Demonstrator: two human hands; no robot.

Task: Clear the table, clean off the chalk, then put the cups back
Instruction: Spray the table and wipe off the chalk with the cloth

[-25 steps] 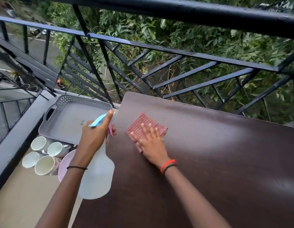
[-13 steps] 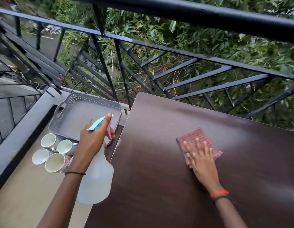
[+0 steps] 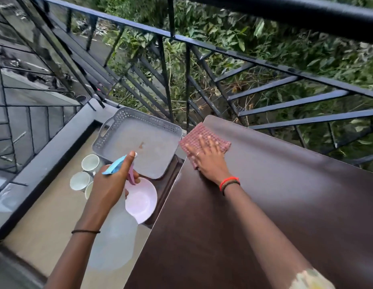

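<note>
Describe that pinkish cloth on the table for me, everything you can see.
The cloth is pinkish-red with a small raised grid texture, apparently woven fabric. It lies flat at the far left corner of the dark brown table, its left edge seeming to overhang slightly. The right hand presses on it, fingers spread straight, covering its near part.

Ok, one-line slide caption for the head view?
On the dark table, right hand presses a pink cloth at its far-left corner, left hand holds a spray bottle.

A black metal railing [image 3: 223, 50] borders the balcony, with dense green foliage [image 3: 212, 26] beyond it.
</note>
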